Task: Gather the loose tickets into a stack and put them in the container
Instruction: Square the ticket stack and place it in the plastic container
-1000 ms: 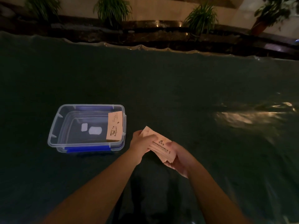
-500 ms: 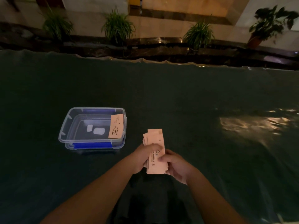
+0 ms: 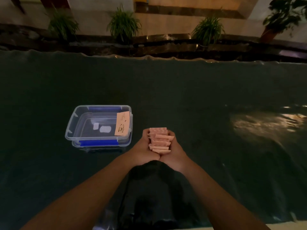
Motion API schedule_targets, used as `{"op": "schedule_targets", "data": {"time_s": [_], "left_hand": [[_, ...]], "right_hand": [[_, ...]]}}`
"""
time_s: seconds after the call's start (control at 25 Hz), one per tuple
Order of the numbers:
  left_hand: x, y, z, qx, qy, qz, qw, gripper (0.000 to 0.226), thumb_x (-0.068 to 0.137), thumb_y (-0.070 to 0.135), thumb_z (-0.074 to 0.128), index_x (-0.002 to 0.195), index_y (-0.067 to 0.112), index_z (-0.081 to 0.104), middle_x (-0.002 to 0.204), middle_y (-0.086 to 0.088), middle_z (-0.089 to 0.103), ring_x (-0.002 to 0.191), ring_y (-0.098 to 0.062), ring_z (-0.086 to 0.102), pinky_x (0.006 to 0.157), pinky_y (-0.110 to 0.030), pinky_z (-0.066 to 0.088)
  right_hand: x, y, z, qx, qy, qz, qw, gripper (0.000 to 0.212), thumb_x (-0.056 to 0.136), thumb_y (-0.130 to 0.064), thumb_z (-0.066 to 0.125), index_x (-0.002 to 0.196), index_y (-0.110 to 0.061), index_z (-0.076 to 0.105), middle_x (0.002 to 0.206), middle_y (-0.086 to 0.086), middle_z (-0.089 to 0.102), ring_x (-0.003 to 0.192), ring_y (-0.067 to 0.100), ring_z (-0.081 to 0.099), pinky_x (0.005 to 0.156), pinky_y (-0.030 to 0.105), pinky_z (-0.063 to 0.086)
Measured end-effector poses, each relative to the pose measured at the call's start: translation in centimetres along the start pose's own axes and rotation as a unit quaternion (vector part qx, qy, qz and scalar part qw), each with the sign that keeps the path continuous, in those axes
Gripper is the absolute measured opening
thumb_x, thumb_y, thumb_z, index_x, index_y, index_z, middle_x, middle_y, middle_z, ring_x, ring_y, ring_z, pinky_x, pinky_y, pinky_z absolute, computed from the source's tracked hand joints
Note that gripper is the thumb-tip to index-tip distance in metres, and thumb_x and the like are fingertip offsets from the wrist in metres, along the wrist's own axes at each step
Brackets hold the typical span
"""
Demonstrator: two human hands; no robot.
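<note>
On the dark green table cover (image 3: 182, 90), near the middle, two bare hands side by side. Left hand (image 3: 144, 147) and right hand (image 3: 176, 149) cupped toward each other, heels of the palms touching at the bottom. Between them, a bunch of pink tickets (image 3: 159, 141), squeezed from both sides and standing on edge. Not a neat pile yet: edges stepped and fanned out, corners poking past one another. Left fingers (image 3: 145, 133) curled round the left side of the bunch, right fingers (image 3: 171, 134) curled round the right side. Can't tell if the bottom of the bunch touches the table.

Just to the left of the hands, near but not touching, a clear plastic container (image 3: 71, 128) with blue clips on its near and far sides. No lid on it. Inside, one pink ticket (image 3: 122, 124) leaning up against the right wall, black print on its face. Two small white patches (image 3: 102, 128) on the container's bottom; hard to say what they are.

Off to the right on the cover, a shiny patch of light (image 3: 265, 122). Past the far edge of the table, a dark ledge with green plants (image 3: 123, 24) in a row.
</note>
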State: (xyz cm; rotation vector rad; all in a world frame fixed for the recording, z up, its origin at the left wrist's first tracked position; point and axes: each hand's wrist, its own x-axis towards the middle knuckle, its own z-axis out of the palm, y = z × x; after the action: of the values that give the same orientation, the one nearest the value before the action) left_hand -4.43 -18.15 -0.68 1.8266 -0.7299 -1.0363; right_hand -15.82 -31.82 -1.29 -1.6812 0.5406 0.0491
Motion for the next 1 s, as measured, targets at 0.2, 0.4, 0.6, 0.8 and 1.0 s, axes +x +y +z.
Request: {"op": "schedule_targets", "data": {"time_s": [0.2,0.4,0.6,0.8,1.0], "left_hand": [[1.4,-3.3,0.1,0.049,-0.008,-0.005,0.999,0.12,0.063,0.021,0.093,0.148,0.046,0.013,0.128,0.021,0.052,0.113,0.017,0.053,0.104,-0.024,0.042],[1.3,-4.2,-0.6,-0.001,-0.019,-0.021,1.0,0.149,0.055,0.024,0.098,0.16,0.037,-0.008,0.143,0.02,0.037,0.125,0.006,0.044,0.108,-0.027,0.032],[0.9,-2.9,0.4,0.001,0.028,-0.019,0.999,0.104,0.073,0.01,0.09,0.154,0.028,0.027,0.142,0.008,0.053,0.13,-0.007,0.051,0.118,-0.043,0.039],[0.7,-2.8,0.5,0.023,0.027,0.014,0.999,0.104,0.07,0.016,0.091,0.151,0.031,0.027,0.145,0.005,0.051,0.134,-0.009,0.05,0.118,-0.045,0.039],[0.7,-4.1,0.6,0.057,-0.028,-0.059,0.996,0.115,0.069,0.033,0.091,0.156,0.037,0.016,0.143,0.011,0.047,0.138,-0.013,0.046,0.114,-0.036,0.033]], "right_hand": [[0.4,1.6,1.3,-0.056,-0.006,0.015,0.998,0.126,0.076,-0.005,0.091,0.167,-0.025,0.008,0.153,-0.006,0.051,0.136,0.002,0.054,0.117,0.029,0.041],[0.4,3.1,1.9,-0.071,-0.005,0.026,0.997,0.132,0.072,-0.002,0.088,0.168,-0.03,0.002,0.165,-0.004,0.036,0.142,0.001,0.045,0.117,0.03,0.043],[1.3,3.2,2.4,-0.064,0.034,0.034,0.997,0.117,0.08,-0.002,0.083,0.167,-0.028,0.009,0.161,-0.003,0.04,0.132,0.0,0.053,0.099,0.008,0.045],[1.4,3.5,1.8,-0.065,0.047,0.022,0.997,0.111,0.074,-0.005,0.083,0.158,-0.037,0.018,0.148,0.0,0.038,0.118,-0.016,0.056,0.085,0.0,0.047],[0.7,4.2,2.9,-0.07,0.018,0.056,0.996,0.109,0.072,-0.015,0.088,0.155,-0.031,0.019,0.143,0.001,0.053,0.129,0.012,0.06,0.104,0.033,0.053]]}}
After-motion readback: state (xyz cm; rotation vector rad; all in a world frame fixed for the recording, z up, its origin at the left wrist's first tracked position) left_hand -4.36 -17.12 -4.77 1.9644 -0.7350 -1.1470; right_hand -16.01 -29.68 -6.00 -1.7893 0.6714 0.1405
